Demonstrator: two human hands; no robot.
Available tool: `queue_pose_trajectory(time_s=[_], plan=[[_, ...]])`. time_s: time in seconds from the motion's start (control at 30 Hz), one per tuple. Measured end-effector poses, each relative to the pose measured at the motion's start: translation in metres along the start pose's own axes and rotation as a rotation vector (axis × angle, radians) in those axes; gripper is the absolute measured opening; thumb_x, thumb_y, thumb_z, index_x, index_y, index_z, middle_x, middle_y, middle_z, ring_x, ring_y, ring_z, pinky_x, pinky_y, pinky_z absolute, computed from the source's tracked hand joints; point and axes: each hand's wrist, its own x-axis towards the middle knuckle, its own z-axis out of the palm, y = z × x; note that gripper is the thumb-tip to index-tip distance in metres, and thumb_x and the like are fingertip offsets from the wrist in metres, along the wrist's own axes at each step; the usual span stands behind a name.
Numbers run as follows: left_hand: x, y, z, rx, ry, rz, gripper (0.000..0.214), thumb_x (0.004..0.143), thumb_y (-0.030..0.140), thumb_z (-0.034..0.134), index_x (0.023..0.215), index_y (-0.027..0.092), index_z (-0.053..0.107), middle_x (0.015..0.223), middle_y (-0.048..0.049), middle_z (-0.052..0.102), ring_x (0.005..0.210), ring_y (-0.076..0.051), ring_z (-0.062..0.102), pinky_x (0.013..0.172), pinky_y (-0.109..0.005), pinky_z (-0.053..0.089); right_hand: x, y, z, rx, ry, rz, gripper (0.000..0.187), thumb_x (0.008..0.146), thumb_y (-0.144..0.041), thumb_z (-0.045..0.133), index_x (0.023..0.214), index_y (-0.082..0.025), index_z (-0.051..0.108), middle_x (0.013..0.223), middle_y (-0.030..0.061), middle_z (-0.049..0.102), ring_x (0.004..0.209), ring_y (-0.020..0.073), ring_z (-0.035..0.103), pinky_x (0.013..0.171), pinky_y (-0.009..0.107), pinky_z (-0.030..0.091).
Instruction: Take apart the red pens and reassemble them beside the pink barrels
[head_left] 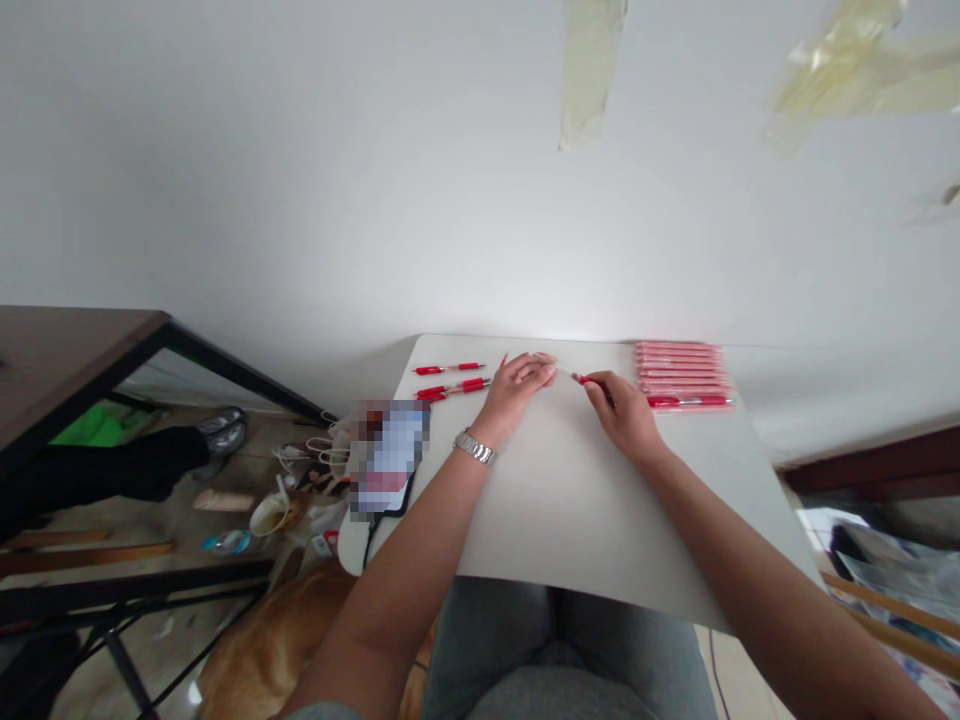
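Observation:
My left hand (523, 380), with a metal watch on its wrist, pinches what looks like a thin clear plastic sleeve (562, 369) above the back of the white table. To its right, my right hand (621, 408) is closed around a red pen (582, 379), whose end points toward the sleeve. The right fingers hide most of this pen. A small red tip (504, 360) shows just behind my left hand. Left of that hand lie several red pens (450, 368). Beyond my right hand is a row of pinkish sleeved sticks (681, 365), with a red pen (690, 402) at its near side.
A phone (391, 460) with a cable lies at the left edge of the white table (570, 500). A wall (480, 200) with tape rises behind. On the left are a dark desk (82, 340) and a cluttered floor; a brown-furred animal (277, 640) lies below.

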Motion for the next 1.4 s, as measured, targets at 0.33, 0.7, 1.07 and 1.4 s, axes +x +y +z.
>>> queue_pose_trajectory(time_s=[0.33,0.7,1.07,1.4], plan=[[-0.0012,0.0015,0.0,-0.005,-0.005,-0.023,0.03,0.083,0.045,0.083,0.098,0.021,0.074,0.113,-0.0063,0.074,0.105,-0.02,0.071,0.096,-0.036,0.054,-0.0003,0.0001,-0.0006,-0.012,-0.05,-0.007,0.036,0.109,-0.049,0.04,0.104,-0.024,0.066,0.088,0.0069,0.07,0.08,0.022,0.066,0.072,0.035,0.05],[0.0014,-0.0015,-0.002,-0.002,-0.008,-0.022,0.028,0.083,0.044,0.083,0.095,0.021,0.075,0.112,-0.0047,0.072,0.105,-0.019,0.068,0.094,-0.033,0.054,-0.0004,0.0017,-0.0006,-0.029,-0.036,-0.029,0.032,0.108,-0.049,0.043,0.106,-0.022,0.062,0.091,0.0076,0.069,0.079,0.022,0.064,0.071,0.034,0.049],[-0.0022,0.007,0.0044,-0.017,0.058,-0.028,0.031,0.081,0.047,0.085,0.091,0.02,0.073,0.104,-0.0049,0.074,0.095,-0.017,0.07,0.088,-0.032,0.056,-0.0001,0.0013,-0.0001,-0.046,-0.072,-0.084,0.029,0.107,-0.046,0.048,0.105,-0.023,0.065,0.091,0.0078,0.069,0.08,0.0221,0.064,0.07,0.034,0.047],[-0.0003,0.0063,0.002,0.034,0.013,0.063,0.025,0.085,0.044,0.081,0.091,0.02,0.076,0.108,-0.0061,0.073,0.101,-0.017,0.068,0.092,-0.031,0.056,-0.0008,-0.0051,-0.006,0.065,-0.153,-0.05,0.038,0.107,-0.051,0.045,0.1,-0.021,0.068,0.085,0.0062,0.069,0.075,0.0204,0.063,0.069,0.034,0.047]])
